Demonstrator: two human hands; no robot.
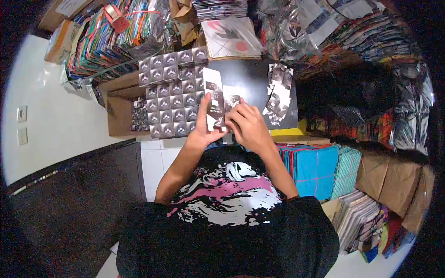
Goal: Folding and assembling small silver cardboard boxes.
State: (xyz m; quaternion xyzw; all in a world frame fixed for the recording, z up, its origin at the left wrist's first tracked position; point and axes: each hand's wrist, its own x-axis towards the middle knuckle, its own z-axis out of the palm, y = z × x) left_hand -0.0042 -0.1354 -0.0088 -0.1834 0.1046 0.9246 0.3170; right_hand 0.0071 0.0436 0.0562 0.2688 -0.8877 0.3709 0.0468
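My left hand (202, 127) holds a narrow printed carton (215, 106), dark with white end flaps, its thumb lying along the left side. The carton is tilted up over the table and bears writing. At its lower right edge, the bent fingers of my right hand (248, 121) grip the cardboard. Behind those fingers shows another dark and white printed carton piece (233, 97), partly hidden by the hand. Left of my hands, small dark boxes (170, 101) stand packed in rows, each with a pale emblem on top.
Flat carton blanks (278, 93) lie in a loose pile on the dark tabletop (248, 74). Left stands an open cardboard box (121, 118). Stacked packets (114, 41) and a tape dispenser (116, 19) are at the back left. Blue folded bundles (316, 166) stand at right.
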